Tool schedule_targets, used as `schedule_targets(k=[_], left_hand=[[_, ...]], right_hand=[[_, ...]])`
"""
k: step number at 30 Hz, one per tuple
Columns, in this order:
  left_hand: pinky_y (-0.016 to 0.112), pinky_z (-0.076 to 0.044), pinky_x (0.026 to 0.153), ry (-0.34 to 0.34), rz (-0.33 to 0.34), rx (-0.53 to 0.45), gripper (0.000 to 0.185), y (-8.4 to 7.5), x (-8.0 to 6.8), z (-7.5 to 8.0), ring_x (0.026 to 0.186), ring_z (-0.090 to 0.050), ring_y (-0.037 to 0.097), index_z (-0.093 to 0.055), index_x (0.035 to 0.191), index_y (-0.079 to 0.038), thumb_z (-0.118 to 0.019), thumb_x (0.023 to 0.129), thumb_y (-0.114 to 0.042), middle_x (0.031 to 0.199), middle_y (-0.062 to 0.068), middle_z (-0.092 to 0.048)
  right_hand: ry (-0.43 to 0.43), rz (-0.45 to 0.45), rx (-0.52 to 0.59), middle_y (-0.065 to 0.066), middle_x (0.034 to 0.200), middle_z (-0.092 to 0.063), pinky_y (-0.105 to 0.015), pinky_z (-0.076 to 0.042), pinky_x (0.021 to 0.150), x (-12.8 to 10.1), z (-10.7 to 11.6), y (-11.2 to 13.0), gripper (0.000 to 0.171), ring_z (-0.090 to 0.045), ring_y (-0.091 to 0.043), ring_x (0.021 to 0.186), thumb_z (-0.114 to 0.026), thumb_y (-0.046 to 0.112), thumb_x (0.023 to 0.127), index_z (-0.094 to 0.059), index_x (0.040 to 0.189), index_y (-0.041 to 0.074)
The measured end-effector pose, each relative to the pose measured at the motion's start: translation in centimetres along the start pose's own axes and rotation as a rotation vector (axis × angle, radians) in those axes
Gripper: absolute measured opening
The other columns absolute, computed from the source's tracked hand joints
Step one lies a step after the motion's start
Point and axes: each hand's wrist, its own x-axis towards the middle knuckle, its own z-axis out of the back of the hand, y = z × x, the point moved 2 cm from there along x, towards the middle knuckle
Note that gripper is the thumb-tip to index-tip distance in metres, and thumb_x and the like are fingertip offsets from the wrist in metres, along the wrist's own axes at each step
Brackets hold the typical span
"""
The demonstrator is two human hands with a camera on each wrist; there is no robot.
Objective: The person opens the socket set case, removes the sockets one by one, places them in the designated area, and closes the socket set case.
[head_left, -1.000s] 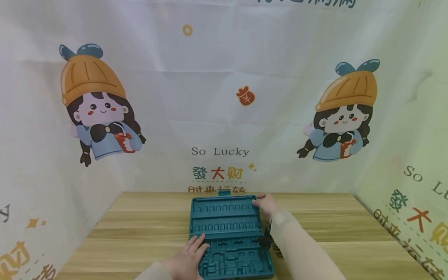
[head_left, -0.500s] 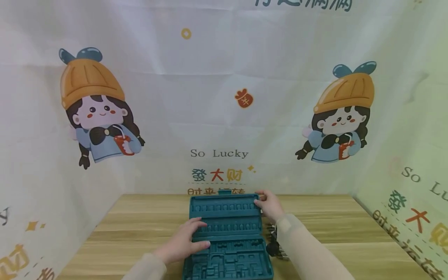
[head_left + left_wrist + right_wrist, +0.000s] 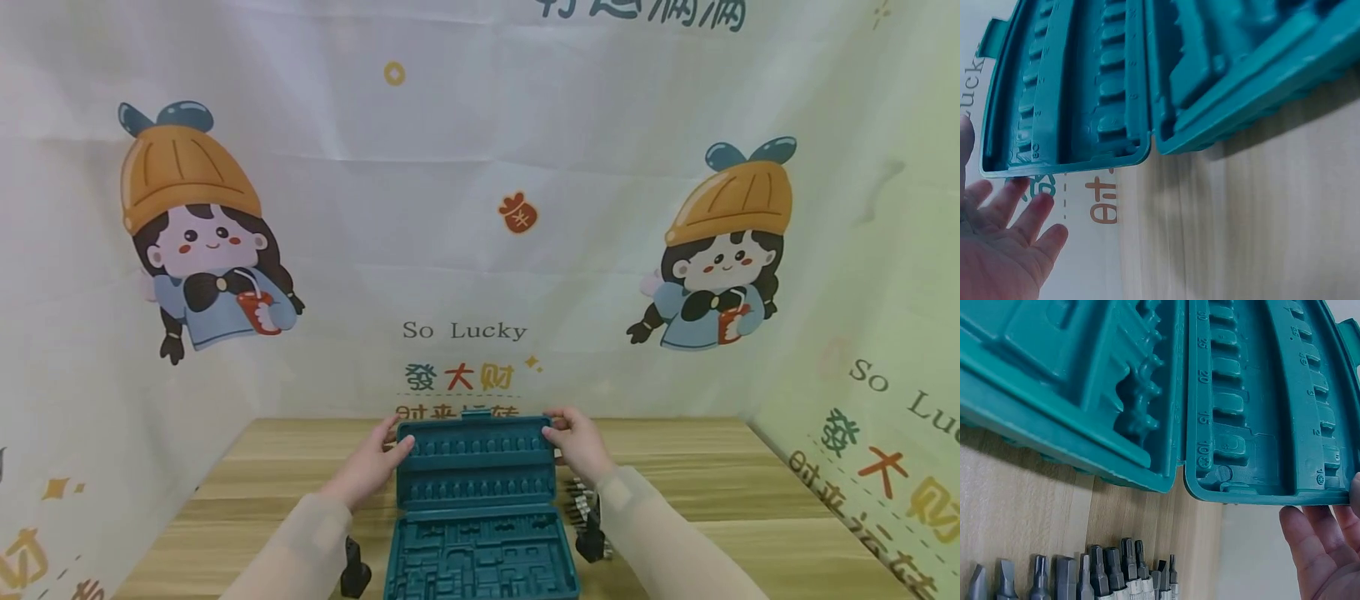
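A: Left hand (image 3: 372, 464) is off the lid's middle row now and up at the lid's left edge; one second back it lay flat on the tray near the hinge. Right hand (image 3: 577, 442) is at the right edge, same as before.

B: What are they on?

A: Teal moulded-plastic tool case (image 3: 480, 508), open and empty, lying in the middle of the light wooden surface (image 3: 750, 500). Base tray flat and near the person, lid (image 3: 477, 461) tilted up at the far side.

B: Grip state?

A: Left: thumb over the lid's corner, fingers straight behind the rim, as the left wrist view shows. Right: fingertips against the rim, thumb on the front, a light pinch. My read: one hand on each side, so the lid swings level on its hinge without twisting.

B: Anything loose?

A: Row of grey steel screwdriver bits (image 3: 1085, 575) on the surface just right of the tray, and a black tool handle (image 3: 355, 573) just left of it. Both lie outside the case, clear of the lid.
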Motion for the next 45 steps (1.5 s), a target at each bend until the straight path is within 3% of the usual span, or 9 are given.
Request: schedule_targets(k=[6,10,16,22,27,33,37,41,45], left_hand=[[0.059,-0.03,0.105,-0.022,0.048,-0.009,0.06,-0.1,0.8,0.1,0.136,-0.03,0.045,-0.032,0.149,-0.003,-0.042,0.103,-0.04,0.15,0.026,-0.031],[0.059,-0.029,0.106,-0.052,0.062,-0.063,0.052,-0.3,1.2,0.1,0.137,-0.029,0.044,-0.041,0.145,-0.004,-0.041,0.104,-0.036,0.15,0.023,-0.034],[0.06,-0.03,0.105,-0.106,0.057,-0.063,0.041,-0.4,1.4,0.2,0.134,-0.035,0.042,-0.053,0.136,-0.004,-0.042,0.105,-0.028,0.144,0.021,-0.043],[0.06,-0.031,0.104,-0.117,0.003,-0.071,0.034,-0.4,1.3,0.5,0.132,-0.04,0.038,-0.059,0.13,-0.008,-0.043,0.104,-0.025,0.138,0.016,-0.051],[0.056,-0.031,0.106,-0.098,-0.083,-0.021,0.033,-0.1,0.5,0.8,0.132,-0.041,0.036,-0.06,0.13,-0.011,-0.044,0.104,-0.022,0.141,0.014,-0.05],[0.054,-0.037,0.102,-0.005,-0.144,0.03,0.032,0.0,-1.6,1.5,0.128,-0.046,0.033,-0.06,0.131,-0.016,-0.049,0.102,-0.026,0.138,0.011,-0.052],[0.052,-0.043,0.097,0.095,-0.15,0.051,0.032,0.0,-4.0,1.9,0.123,-0.051,0.03,-0.061,0.128,-0.021,-0.055,0.099,-0.032,0.134,0.007,-0.056],[0.055,-0.042,0.096,0.177,-0.197,0.152,0.034,0.1,-6.5,1.6,0.123,-0.051,0.033,-0.063,0.125,-0.023,-0.06,0.095,-0.039,0.131,0.005,-0.058],[0.056,-0.042,0.095,0.298,-0.269,0.289,0.036,0.4,-8.3,0.8,0.123,-0.05,0.035,-0.064,0.124,-0.022,-0.064,0.092,-0.04,0.129,0.004,-0.059]], right_hand=[[0.016,0.023,0.022,-0.013,0.106,-0.051,-0.045,-0.055,0.068,-0.6,0.2,0.3,0.029,-0.058,-0.026,0.091,-0.054,0.011,0.1,-0.057,0.127,0.004],[0.023,0.022,0.026,-0.016,0.113,-0.052,-0.045,-0.055,0.071,-0.9,0.4,0.5,0.032,-0.058,-0.028,0.099,-0.052,0.013,0.101,-0.057,0.131,0.003],[0.037,0.011,0.038,-0.017,0.122,-0.052,-0.042,-0.056,0.074,-0.9,0.6,0.6,0.033,-0.055,-0.032,0.111,-0.051,0.014,0.101,-0.057,0.131,0.003],[0.048,0.066,0.006,-0.013,0.118,-0.056,-0.045,-0.053,0.082,-1.4,1.1,0.6,0.029,-0.056,-0.029,0.11,-0.05,0.014,0.101,-0.061,0.127,0.006],[0.069,0.177,-0.131,-0.009,0.117,-0.06,-0.047,-0.051,0.087,-2.5,1.6,0.6,0.025,-0.06,-0.024,0.103,-0.053,0.011,0.1,-0.064,0.122,0.007],[0.131,0.358,-0.328,-0.006,0.112,-0.063,-0.041,-0.051,0.085,-4.7,2.4,1.4,0.023,-0.061,-0.021,0.1,-0.057,0.009,0.097,-0.065,0.119,0.006],[0.264,0.357,-0.34,-0.006,0.116,-0.063,-0.039,-0.051,0.086,-6.5,3.1,2.0,0.023,-0.061,-0.024,0.103,-0.06,0.016,0.096,-0.065,0.117,0.008],[0.343,0.337,-0.393,-0.002,0.116,-0.063,-0.042,-0.05,0.089,-8.7,3.3,2.0,0.023,-0.06,-0.023,0.107,-0.065,0.029,0.093,-0.066,0.112,0.015],[0.463,0.453,-0.55,0.003,0.114,-0.062,-0.039,-0.05,0.088,-10.8,3.0,1.7,0.027,-0.06,-0.017,0.105,-0.068,0.029,0.091,-0.065,0.115,0.016]])
